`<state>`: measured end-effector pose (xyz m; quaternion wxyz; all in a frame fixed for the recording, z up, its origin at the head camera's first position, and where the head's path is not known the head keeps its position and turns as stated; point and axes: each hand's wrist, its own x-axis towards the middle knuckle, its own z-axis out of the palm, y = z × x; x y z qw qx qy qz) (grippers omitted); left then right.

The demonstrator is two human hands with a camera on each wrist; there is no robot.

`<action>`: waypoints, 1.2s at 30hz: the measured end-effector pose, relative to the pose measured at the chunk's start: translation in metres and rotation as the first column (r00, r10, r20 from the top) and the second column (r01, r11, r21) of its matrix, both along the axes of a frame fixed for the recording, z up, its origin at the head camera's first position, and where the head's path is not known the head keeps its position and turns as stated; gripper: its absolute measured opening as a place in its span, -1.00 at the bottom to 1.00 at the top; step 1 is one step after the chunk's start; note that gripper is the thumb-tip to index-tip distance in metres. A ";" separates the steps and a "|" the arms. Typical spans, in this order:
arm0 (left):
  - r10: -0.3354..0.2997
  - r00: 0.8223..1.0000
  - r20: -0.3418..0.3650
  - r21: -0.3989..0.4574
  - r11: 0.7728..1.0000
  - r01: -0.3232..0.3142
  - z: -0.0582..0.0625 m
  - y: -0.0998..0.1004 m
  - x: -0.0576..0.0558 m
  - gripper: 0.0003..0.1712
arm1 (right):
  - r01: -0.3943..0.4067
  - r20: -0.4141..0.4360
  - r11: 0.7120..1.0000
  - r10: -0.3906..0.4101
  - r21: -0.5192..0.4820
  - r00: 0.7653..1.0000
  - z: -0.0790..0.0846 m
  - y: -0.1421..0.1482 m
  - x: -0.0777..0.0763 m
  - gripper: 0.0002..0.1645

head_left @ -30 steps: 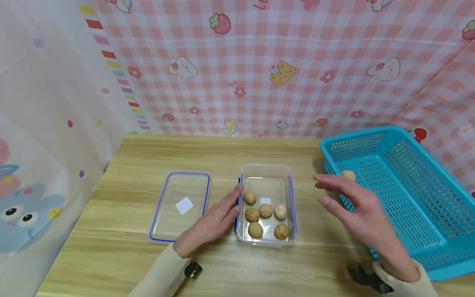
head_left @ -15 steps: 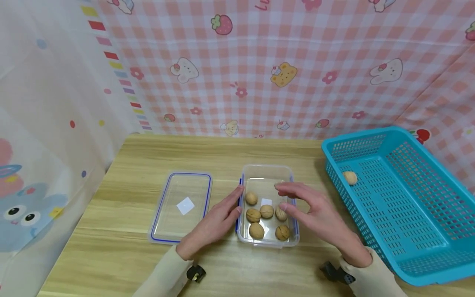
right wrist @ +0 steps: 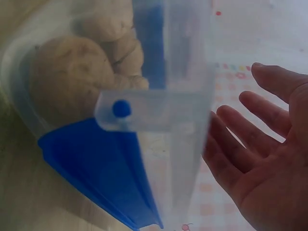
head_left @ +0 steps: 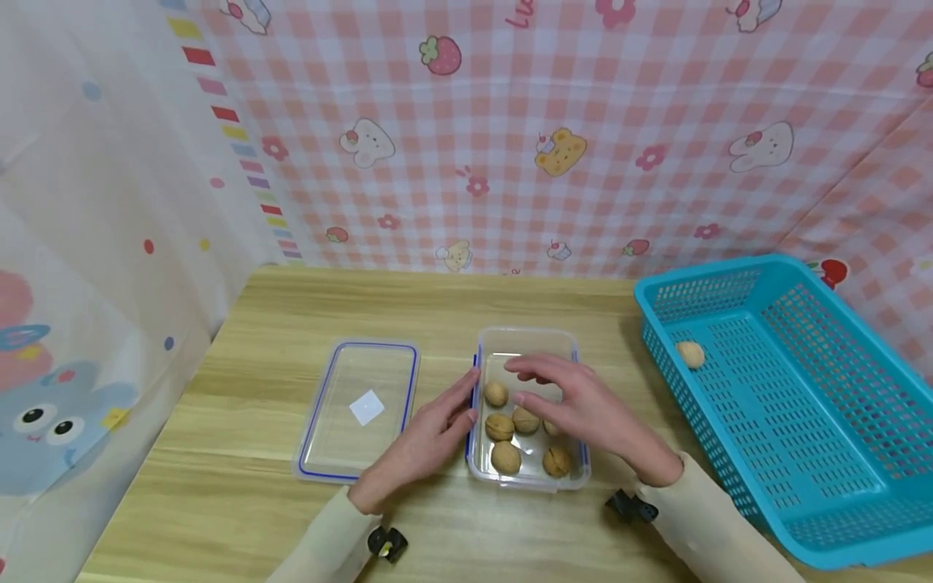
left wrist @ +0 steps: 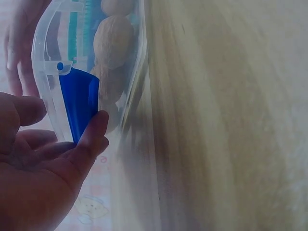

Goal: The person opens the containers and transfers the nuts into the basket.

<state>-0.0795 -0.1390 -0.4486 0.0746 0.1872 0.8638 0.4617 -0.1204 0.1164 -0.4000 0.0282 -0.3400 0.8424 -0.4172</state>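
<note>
A clear plastic food container stands on the table with several walnuts inside. My left hand rests its extended fingertips against the container's left side. In the left wrist view those fingertips touch the blue side clip, which hangs down. Above the container's right half hovers my right hand, fingers loosely extended and thumb apart. The right wrist view shows its palm holding nothing, beside the rim. Part of the walnuts on the right lies hidden under this hand.
Left of the container lies its clear lid with a blue seal and a white square label. A turquoise basket stands on the right, with one walnut in its left part. A pink checked cloth hangs behind the wooden table.
My right hand has moved left from beside the basket to over the container. The left hand stays at the container's side. The walnuts keep their places.
</note>
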 end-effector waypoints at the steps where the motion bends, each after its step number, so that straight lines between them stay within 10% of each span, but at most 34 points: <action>1: 0.000 1.000 0.005 0.005 1.000 0.000 0.000 0.000 0.000 -0.32 | -0.006 0.015 1.000 0.006 0.010 1.000 -0.001 -0.002 -0.002 -0.53; 36: -0.035 0.999 0.009 0.009 0.999 0.035 -0.004 -0.001 -0.001 -0.33 | -0.187 0.275 0.943 0.109 0.276 0.955 -0.026 -0.029 -0.036 -0.43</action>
